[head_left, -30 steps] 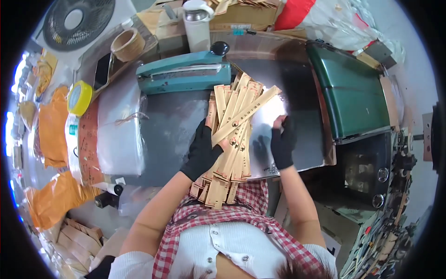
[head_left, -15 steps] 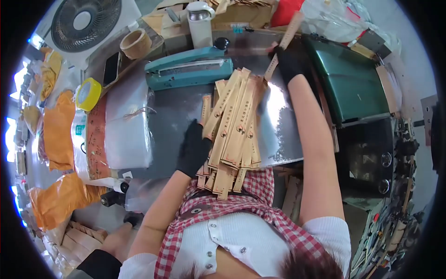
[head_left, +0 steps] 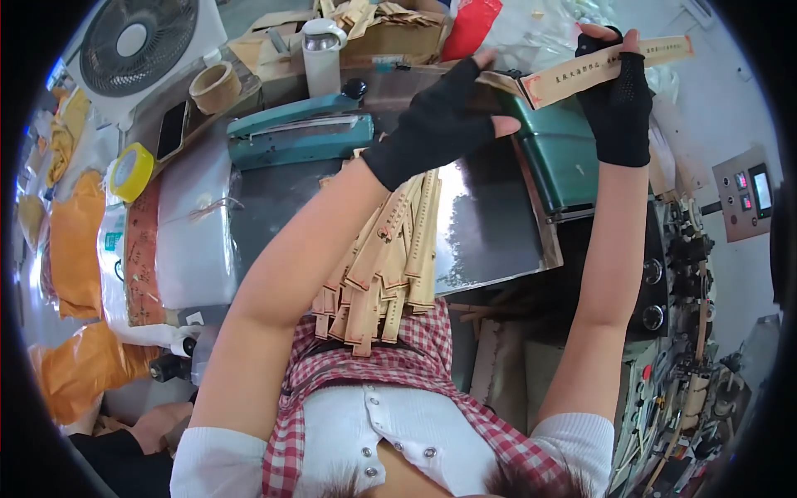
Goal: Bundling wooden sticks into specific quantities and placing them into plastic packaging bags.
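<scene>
Closest to me, at the bottom centre of the frame, I see the wearer's white top [head_left: 332,423] and the red-checked apron [head_left: 365,369]. Just above, a fanned pile of printed strips [head_left: 394,253] overhangs the near edge of the dark tabletop [head_left: 498,216], its lower ends over the apron. To the left of it, I make out a stack of clear plastic sheets [head_left: 195,249] tied with string. Above the pile, in the upper middle, my view shows the left hand [head_left: 448,116] in a black fingerless glove, released, thumb spread away from the fingers. Its forearm crosses in front of part of the pile, and the teal machine [head_left: 307,141] lies just left of the hand. At the upper right I have the right hand [head_left: 618,104], gloved alike, grasping one tan strip [head_left: 573,77] between thumb and fingers; the strip is raised aslant, its left end lower, in front of the green case [head_left: 552,158]. Farther off, I see a white flask [head_left: 322,66] at the top, a carton of more strips [head_left: 398,35] beside it, and a fan [head_left: 137,46] at the upper left
</scene>
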A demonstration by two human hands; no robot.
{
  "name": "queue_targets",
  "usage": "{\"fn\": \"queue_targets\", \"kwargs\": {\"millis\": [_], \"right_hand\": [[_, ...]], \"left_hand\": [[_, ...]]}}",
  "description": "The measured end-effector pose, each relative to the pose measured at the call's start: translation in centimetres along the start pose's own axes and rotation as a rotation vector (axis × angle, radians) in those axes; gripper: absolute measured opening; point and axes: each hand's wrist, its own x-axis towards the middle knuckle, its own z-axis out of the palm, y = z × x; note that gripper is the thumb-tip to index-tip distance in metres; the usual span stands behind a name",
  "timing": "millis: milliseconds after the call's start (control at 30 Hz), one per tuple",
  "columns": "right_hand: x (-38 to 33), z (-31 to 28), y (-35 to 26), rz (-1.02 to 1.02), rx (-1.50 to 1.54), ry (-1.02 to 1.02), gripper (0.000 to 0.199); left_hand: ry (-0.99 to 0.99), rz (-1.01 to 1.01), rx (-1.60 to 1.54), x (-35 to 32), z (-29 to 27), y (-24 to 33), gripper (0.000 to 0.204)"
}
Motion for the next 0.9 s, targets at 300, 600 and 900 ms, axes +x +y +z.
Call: {"fn": "queue_targets", "kwargs": {"millis": [300,600,900], "right_hand": [[-1.3,-1.6,0.1,0.076,0.079,0.098,0.046],[-1.5,2.7,1.3,0.043,-0.083,0.094,0.046],[-1.2,6.8,3.7,0.06,0.553,-0.177,0.031]], "left_hand": [[-0.219,-0.286,-0.172,-1.6,-2.5,7.1,0.024],[-0.317,-0.747,-0.576,-4.2,-4.1,9.6,0.035],[-0.23,-0.713,-0.455,-6.3,-5.4,10.4,0.026]]}}
